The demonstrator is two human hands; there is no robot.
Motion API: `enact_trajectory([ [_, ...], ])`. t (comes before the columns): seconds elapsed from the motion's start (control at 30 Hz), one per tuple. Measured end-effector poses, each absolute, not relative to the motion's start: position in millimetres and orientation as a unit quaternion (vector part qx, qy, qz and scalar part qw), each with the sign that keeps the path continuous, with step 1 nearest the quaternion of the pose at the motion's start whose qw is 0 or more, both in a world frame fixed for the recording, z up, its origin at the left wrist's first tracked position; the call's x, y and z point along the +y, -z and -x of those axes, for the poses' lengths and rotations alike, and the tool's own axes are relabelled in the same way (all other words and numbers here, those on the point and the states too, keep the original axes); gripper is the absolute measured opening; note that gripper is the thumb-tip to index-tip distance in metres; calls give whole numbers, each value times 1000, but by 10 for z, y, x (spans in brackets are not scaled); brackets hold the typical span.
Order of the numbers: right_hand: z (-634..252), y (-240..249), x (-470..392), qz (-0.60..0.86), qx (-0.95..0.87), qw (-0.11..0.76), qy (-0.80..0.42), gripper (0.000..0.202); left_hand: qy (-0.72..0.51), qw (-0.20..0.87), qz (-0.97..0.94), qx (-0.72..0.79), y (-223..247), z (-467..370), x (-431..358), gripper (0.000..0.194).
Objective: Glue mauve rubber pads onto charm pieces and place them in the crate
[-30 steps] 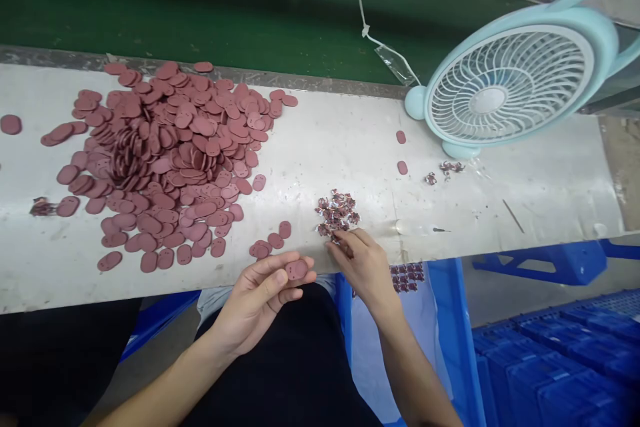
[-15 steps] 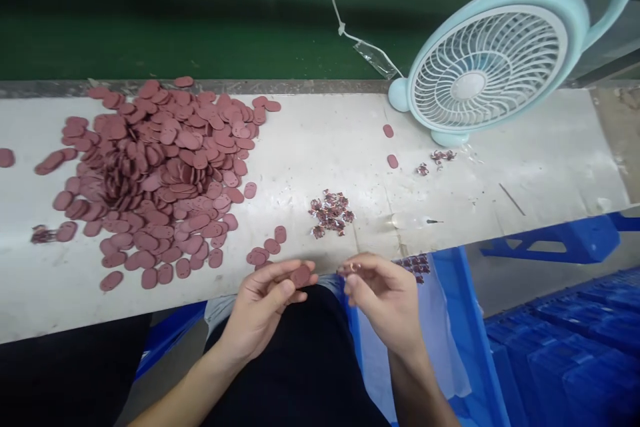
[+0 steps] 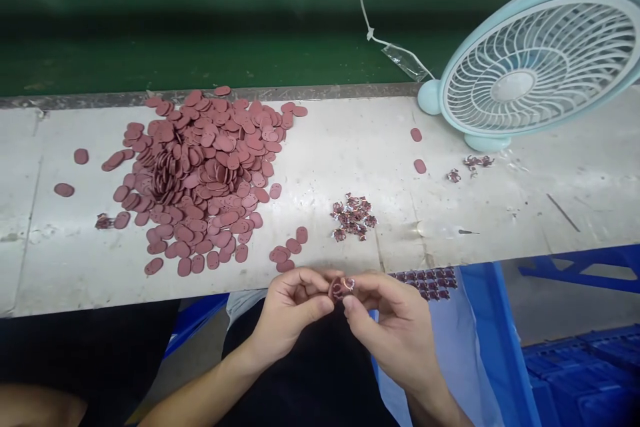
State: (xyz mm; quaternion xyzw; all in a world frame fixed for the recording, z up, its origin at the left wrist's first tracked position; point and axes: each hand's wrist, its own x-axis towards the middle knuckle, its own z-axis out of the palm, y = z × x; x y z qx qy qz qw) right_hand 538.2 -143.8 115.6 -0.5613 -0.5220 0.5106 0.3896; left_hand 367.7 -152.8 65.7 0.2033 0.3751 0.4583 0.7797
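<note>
My left hand (image 3: 295, 310) pinches a flat, reddish-brown oval piece (image 3: 337, 290) between thumb and fingers, just off the table's front edge. Against it, my right hand (image 3: 397, 327) holds a small shiny brown-and-metal piece (image 3: 349, 284) with its thumb and fingertips. The two pieces meet or overlap; fingers hide exactly how they touch. Beyond my hands lies a small heap of similar shiny pieces (image 3: 353, 217). Several loose ovals (image 3: 286, 255) rest close to my left hand, and a large pile of ovals (image 3: 200, 180) spreads to the left.
A light-blue fan (image 3: 515, 87) stands at the back right. A clear dispenser with a needle tip (image 3: 440, 230) and a thin rod (image 3: 563, 212) lie on the table. Below, right, a blue crate (image 3: 493, 307) holds a white sheet and rows of brown pieces (image 3: 425, 282). Someone's bare limb (image 3: 40, 407) shows bottom left.
My hands have come together, bringing the oval and the shiny piece into contact or nearly so. The view has shifted, so the table's contents appear farther right.
</note>
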Motion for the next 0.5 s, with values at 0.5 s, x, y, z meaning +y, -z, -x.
enact_trajectory([
  [0.5,-5455,-1198,-1444,555,-547,365,-510,16,-471,742,-222,421,-713,-3754,-1544,7],
])
